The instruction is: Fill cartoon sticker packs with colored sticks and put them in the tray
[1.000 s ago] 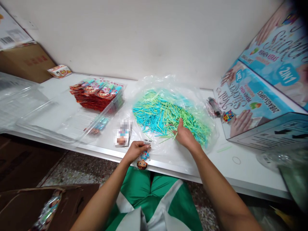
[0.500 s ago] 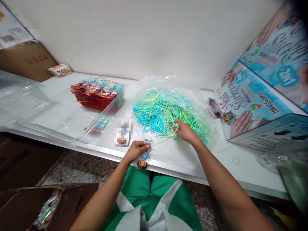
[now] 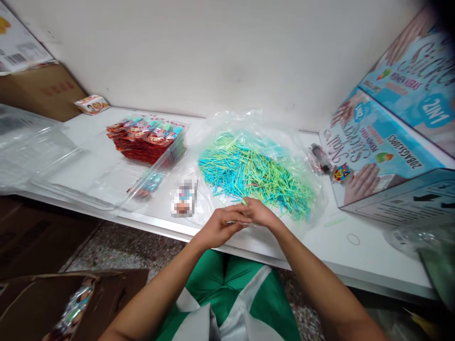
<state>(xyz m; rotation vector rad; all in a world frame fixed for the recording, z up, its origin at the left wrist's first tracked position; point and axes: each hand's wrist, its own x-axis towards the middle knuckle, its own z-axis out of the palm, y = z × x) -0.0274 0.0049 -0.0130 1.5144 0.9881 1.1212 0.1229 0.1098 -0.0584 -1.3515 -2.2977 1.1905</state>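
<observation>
My left hand [image 3: 222,227] and my right hand [image 3: 261,211] meet close together above the table's front edge. The fingers of my left hand are closed on a small printed packet, now mostly hidden by the hands. A light green stick [image 3: 244,202] pokes out at the fingertips of my right hand, which are pinched on it. How many sticks are in that pinch I cannot tell. Just beyond the hands lies a heap of thin blue and green sticks [image 3: 249,168] on a clear plastic bag [image 3: 220,121].
To the left, a clear plastic tray [image 3: 117,207] holds a stack of red printed packets [image 3: 138,147]. A single packet [image 3: 183,201] lies near the front edge. Nail-sticker boxes [image 3: 387,151] stand at the right. An open carton [image 3: 117,293] is below left.
My right hand has left the heap and moved towards me and to the left, with a green stick. My left hand has moved right with the packet, and both hands now meet.
</observation>
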